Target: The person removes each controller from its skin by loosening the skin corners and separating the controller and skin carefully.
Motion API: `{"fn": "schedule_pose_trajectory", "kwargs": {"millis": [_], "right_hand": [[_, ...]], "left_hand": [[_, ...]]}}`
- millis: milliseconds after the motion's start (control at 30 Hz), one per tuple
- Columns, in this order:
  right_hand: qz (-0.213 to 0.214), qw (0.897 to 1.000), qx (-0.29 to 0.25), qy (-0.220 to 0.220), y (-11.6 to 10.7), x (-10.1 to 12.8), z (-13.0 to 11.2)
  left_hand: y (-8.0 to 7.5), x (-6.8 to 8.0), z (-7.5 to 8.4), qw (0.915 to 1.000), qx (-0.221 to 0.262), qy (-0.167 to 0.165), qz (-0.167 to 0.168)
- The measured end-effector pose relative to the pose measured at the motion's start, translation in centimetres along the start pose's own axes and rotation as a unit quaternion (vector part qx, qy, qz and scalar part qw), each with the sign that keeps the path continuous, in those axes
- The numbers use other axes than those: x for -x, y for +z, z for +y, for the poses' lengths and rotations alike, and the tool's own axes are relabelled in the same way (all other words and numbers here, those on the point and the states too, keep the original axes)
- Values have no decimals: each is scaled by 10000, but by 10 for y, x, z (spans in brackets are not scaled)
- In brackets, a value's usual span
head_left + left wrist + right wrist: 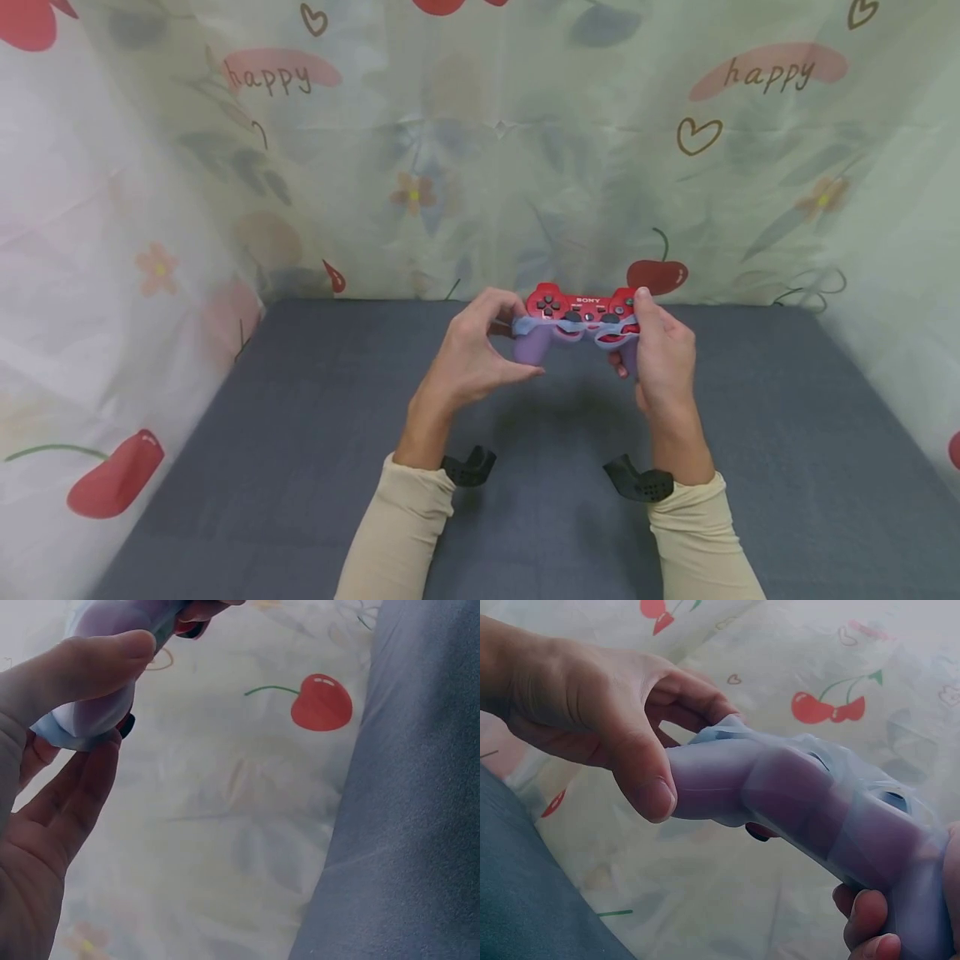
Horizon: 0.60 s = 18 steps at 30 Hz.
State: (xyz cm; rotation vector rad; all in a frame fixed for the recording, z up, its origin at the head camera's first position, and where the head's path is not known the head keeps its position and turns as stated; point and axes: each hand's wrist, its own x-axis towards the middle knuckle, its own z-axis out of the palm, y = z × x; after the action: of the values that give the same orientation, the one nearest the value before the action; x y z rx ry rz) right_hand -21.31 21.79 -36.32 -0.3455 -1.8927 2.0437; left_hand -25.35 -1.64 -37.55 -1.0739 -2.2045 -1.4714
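A red game controller (588, 302) marked SONY is held up above the grey table, its buttons and sticks facing the head camera. A translucent bluish-purple silicone cover (531, 346) wraps its back and both handles, while the upper red face is bare. My left hand (472, 350) pinches the left handle through the cover, thumb below and fingers above. On the other side my right hand (666, 358) grips the right handle, thumb along the front edge and fingertips curled behind. In the right wrist view the cover (802, 799) shows its openings along the edge.
The grey table (300, 500) lies beneath both hands. A pale curtain (487, 167) printed with cherries, flowers and "happy" stands behind and at both sides. Black wrist mounts (470, 467) sit on both wrists at the beige sleeves (393, 533).
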Motion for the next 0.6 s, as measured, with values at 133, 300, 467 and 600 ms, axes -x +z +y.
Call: {"fn": "schedule_pose_trajectory", "kwargs": {"millis": [133,300,467,600], "right_hand": [[-7,10000,95,2,-1,1,0],[-3,9999,128,-95,-1,1,1],[-78,9996,-139,-244,0,0,0],[-43,9993,-117,-341,0,-1,-1]], "left_hand": [[0,0,1,9999,-77,106,-39],[1,1,0,9995,-278,157,3],[2,3,0,9987,-457,213,70],[2,3,0,9982,-568,176,50]]}}
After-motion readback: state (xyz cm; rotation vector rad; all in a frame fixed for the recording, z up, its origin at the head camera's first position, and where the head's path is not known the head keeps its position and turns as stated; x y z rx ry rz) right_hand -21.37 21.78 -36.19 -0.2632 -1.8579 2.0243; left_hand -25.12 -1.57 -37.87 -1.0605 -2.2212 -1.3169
